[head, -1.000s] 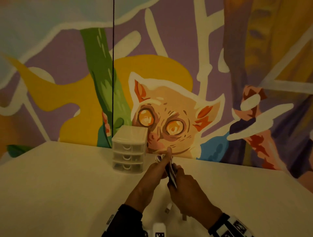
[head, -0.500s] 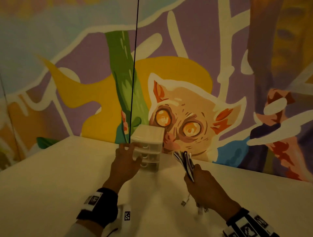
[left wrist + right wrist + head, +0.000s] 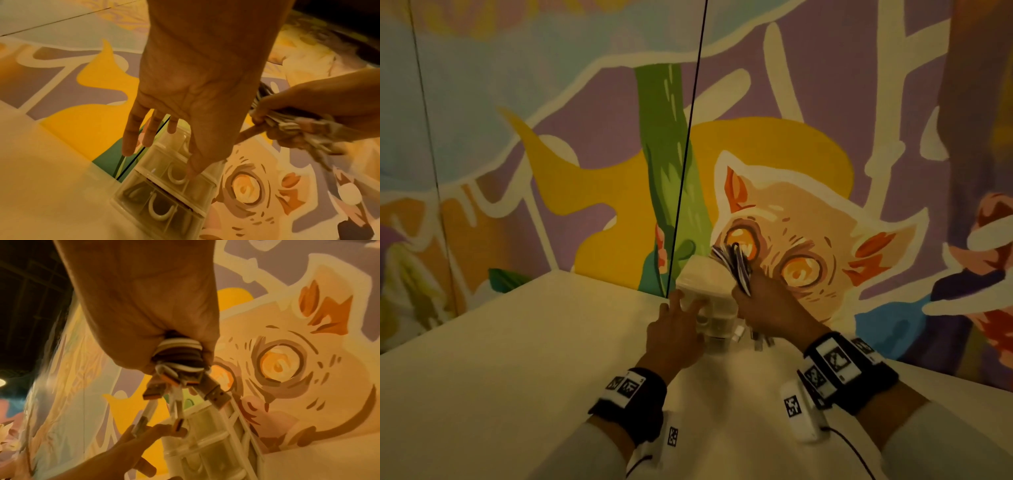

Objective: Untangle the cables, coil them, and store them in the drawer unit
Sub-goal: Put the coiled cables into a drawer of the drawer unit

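A small clear three-drawer unit (image 3: pixel 707 274) stands on the table against the mural wall. My left hand (image 3: pixel 688 303) reaches its front with straight fingers, touching the upper drawers; in the left wrist view my left hand (image 3: pixel 158 159) has its thumb beside the middle drawer's handle (image 3: pixel 176 177). My right hand (image 3: pixel 751 294) grips a coiled bundle of black and white cables (image 3: pixel 736 265) just above the unit's top right corner. Several USB plugs (image 3: pixel 218 395) hang from the coiled bundle (image 3: pixel 179 356) below my fist. All the drawers of the unit (image 3: pixel 164 194) look closed.
The white table (image 3: pixel 517 359) runs to the painted wall (image 3: pixel 808 222), which stands right behind the unit. A thin black line (image 3: pixel 688 137) runs down the wall to the unit's left corner.
My left hand let go of the bundle and went to the drawer unit's front. My right hand carried the bundle up and left, over the unit's right side.
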`<state>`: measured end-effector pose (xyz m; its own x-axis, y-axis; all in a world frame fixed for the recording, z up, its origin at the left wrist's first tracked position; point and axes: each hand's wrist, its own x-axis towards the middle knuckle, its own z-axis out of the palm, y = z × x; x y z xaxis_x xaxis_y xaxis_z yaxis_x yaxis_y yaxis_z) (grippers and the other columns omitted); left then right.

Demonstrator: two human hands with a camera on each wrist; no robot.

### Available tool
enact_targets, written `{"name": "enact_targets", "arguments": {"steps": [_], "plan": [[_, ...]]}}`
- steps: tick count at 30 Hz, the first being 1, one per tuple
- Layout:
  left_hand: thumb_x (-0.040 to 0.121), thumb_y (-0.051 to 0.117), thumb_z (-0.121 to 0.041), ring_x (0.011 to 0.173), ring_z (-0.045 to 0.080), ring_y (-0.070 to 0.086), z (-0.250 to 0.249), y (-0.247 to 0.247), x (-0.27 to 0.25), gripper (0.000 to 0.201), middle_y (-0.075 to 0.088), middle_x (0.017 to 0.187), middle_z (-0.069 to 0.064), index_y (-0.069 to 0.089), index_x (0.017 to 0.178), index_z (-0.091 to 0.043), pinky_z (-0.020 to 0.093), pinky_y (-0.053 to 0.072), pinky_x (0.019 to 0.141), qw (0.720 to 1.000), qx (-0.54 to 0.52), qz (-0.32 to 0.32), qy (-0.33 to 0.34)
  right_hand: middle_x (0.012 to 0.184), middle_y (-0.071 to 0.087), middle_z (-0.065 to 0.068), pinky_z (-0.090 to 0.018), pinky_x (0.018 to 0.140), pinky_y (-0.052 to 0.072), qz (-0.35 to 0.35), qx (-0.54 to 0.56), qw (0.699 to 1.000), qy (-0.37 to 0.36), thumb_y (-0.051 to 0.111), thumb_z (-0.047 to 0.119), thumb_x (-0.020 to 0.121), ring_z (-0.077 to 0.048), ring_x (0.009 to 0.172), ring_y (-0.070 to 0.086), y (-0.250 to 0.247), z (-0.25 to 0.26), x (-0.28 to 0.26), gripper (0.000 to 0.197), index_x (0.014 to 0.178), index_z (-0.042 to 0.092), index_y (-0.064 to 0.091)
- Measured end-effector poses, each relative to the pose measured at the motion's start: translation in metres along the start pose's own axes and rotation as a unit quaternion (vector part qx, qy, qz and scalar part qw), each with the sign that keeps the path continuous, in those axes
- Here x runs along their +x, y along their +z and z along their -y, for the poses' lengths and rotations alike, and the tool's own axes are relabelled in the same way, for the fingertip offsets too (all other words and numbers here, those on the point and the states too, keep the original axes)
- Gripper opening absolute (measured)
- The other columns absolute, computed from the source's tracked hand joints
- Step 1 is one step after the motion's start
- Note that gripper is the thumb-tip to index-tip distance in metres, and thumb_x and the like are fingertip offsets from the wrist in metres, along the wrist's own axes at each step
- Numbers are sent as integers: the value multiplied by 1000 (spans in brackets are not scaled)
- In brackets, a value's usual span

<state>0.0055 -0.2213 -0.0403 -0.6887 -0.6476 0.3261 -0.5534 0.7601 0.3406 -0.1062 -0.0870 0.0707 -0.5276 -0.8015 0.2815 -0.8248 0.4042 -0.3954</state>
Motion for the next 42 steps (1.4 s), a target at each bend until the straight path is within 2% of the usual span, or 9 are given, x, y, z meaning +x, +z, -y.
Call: {"name": "enact_targets", "arguments": {"steps": [8,11,18,21,24,28,34,38,42], "plan": [[92,76,-24,151,38,38,10,-5,-2,54,-5,174,6,48,137,-37,45,57,101,993,-119,-2,3,77,42,3,-27,51,25,40,-42,998,22,50,36,108,-13,66,44,1,15,33,26,107,12,41],[94,75,-15,136,35,58,13,-11,-3,36,13,173,3,58,120,-33,37,58,96,980,-200,-7,20,77,42,4,-28,51,25,43,-47,998,22,49,37,108,-14,66,45,-2,16,32,31,121,8,46],[90,80,-6,141,26,53,19,-17,-23,36,39,162,-3,66,87,-38,9,43,87,959,-279,-43,18,82,51,-1,-27,51,28,59,-65,996,20,50,36,107,-25,82,54,-1,16,35,36,130,9,45],[85,86,-9,142,25,53,26,-20,-38,39,43,157,-6,68,79,-43,36,58,101,945,-320,-60,15,77,46,2,-27,51,28,65,-74,995,16,50,36,108,-23,79,53,-2,20,35,34,128,8,45],[82,86,-8,145,21,50,32,-28,-53,41,40,160,-12,72,84,-46,47,54,111,945,-323,-58,13,77,49,-1,-28,52,32,73,-75,994,18,50,33,108,-15,67,49,-5,22,36,23,110,11,45],[87,82,-13,148,13,45,31,-50,-62,31,40,167,-14,82,84,-44,38,51,107,923,-378,-70,8,95,59,-11,-32,58,37,91,-80,992,26,50,38,107,-25,81,56,-6,25,42,34,114,6,55],[99,64,-30,129,10,62,52,-65,-27,22,74,132,-11,84,90,-30,42,48,111,844,-513,-148,-38,99,71,-14,-34,68,50,111,-39,992,44,51,39,105,-25,80,67,-9,22,49,35,114,6,59],[106,56,-11,135,21,58,63,-53,11,28,65,143,0,75,121,-27,48,50,109,806,-589,-7,-57,102,75,-12,-35,69,57,123,-31,991,47,51,40,102,-24,76,69,-21,25,44,35,115,9,59],[105,57,-18,139,16,57,72,-31,18,34,68,143,-12,78,128,-32,52,46,117,778,-621,86,-26,108,74,-14,-35,73,56,220,-154,963,35,50,39,106,-29,91,73,-45,43,34,34,117,9,61]]}}
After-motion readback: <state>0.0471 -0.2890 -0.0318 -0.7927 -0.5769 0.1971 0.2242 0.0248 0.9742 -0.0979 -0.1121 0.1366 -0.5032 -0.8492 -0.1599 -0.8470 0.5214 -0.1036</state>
